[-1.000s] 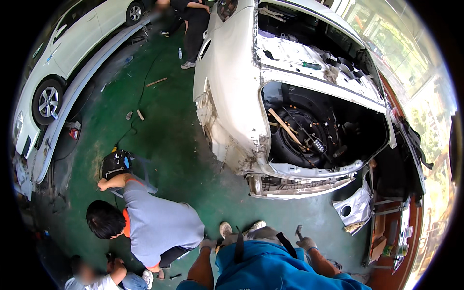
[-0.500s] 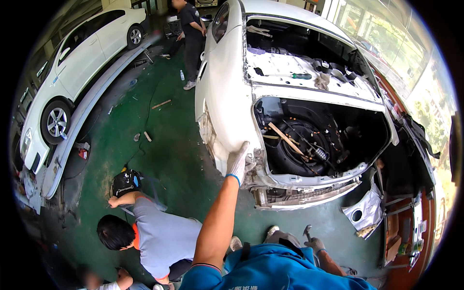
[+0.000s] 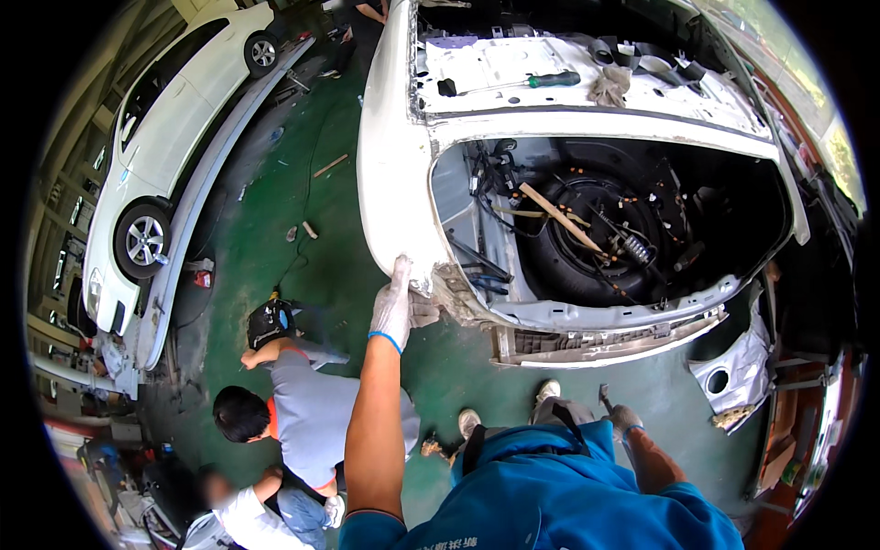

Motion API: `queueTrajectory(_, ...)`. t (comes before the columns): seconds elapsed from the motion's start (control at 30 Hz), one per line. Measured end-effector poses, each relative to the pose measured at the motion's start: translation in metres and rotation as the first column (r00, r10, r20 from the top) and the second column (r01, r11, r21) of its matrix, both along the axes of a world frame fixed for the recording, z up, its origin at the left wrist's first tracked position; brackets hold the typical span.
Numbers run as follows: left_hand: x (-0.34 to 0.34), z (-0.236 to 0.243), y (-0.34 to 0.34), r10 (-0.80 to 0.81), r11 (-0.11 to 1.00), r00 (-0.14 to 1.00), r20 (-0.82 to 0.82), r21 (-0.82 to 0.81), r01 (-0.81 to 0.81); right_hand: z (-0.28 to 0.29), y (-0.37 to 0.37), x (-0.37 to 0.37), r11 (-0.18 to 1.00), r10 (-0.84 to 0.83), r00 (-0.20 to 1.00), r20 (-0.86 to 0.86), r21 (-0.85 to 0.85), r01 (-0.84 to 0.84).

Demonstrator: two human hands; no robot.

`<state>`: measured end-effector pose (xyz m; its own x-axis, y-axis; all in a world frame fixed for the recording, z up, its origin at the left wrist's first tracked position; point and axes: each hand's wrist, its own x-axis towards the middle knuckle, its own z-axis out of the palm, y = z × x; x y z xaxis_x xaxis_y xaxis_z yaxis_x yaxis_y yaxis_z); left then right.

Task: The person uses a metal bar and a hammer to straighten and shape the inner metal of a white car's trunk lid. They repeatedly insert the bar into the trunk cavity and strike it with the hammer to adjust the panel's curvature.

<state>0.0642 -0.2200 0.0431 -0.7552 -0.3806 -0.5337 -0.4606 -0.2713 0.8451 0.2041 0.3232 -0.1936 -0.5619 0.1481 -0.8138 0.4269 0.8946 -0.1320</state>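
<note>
My left hand point(image 3: 394, 310), in a white knit glove with a blue cuff, touches the rear left corner of a white car body point(image 3: 396, 202). Its fingers reach up along the panel and the thumb stands apart, beside the rough, torn metal point(image 3: 458, 295) at that corner. Low at my right side, my gloved right hand point(image 3: 626, 420) is closed around a hammer point(image 3: 603, 397), whose head points upward. The open trunk holds a black spare wheel well point(image 3: 587, 243) with a wooden stick point(image 3: 559, 218) lying across it. A green-handled screwdriver point(image 3: 553, 80) rests on the white rear deck.
A bumper beam point(image 3: 610, 344) juts out below the trunk. A cut silver panel point(image 3: 733, 367) lies on the right. Left of me a person in grey point(image 3: 330, 417) crouches by a black machine point(image 3: 271, 321); another person point(image 3: 275, 509) sits nearer. A white car point(image 3: 174, 137) stands on a lift.
My view has come closer to the trunk. The left hand has slid lower on the car's corner, toward the torn edge. The hammer stays in my right hand.
</note>
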Motion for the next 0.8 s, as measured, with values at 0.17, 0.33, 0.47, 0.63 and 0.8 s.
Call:
queueTrajectory(0.17,0.007,-0.002,0.012,0.155,0.986,0.988,0.012,-0.070,-0.154,-0.044,0.044,-0.020,0.999,0.047,0.992,0.115,-0.025,-0.044)
queueTrajectory(0.33,0.037,-0.029,0.033,0.251,0.968,0.945,-0.208,0.053,-0.245,-0.039,0.060,-0.040,0.995,0.071,0.979,0.193,-0.083,-0.055)
queueTrajectory(0.47,0.047,-0.036,0.049,0.350,0.933,0.894,-0.280,0.190,-0.306,-0.040,0.067,-0.056,0.994,0.025,0.965,0.260,-0.110,0.004)
queueTrajectory(0.63,0.042,-0.053,0.059,0.420,0.884,0.833,-0.360,0.368,-0.288,-0.038,0.073,-0.079,0.988,0.090,0.957,0.276,-0.149,-0.050)
queueTrajectory(0.8,0.036,-0.064,0.065,0.482,0.834,0.760,-0.436,0.494,-0.245,-0.070,0.090,-0.082,0.988,0.068,0.969,0.237,-0.152,-0.032)
